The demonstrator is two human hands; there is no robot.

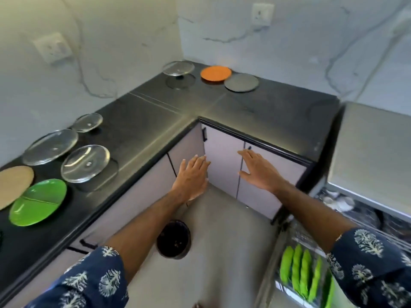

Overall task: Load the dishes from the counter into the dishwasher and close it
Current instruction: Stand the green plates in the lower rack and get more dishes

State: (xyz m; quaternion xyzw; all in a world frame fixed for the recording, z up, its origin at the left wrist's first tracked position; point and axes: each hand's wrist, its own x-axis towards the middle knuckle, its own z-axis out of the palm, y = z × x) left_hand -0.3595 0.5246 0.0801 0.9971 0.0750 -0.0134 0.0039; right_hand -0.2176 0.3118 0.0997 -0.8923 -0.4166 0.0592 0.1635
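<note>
Black stone bench [155, 121] carries glass, green, tan, orange and grey plates. Left hand [192, 176] and right hand [258, 171] hover empty, fingers spread. Open dishwasher rack [295, 241], lower right, holds green plates [300, 272].

Both arms stretched fwd, blue print sleeves; left hand [193, 175] & right hand [257, 170] palms down, fingers straight, holding nothing.

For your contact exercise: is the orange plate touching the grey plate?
Cannot tell. In the head view the grey plate and orange plate meet edge to edge, but no contact or gap shows plainly.
</note>
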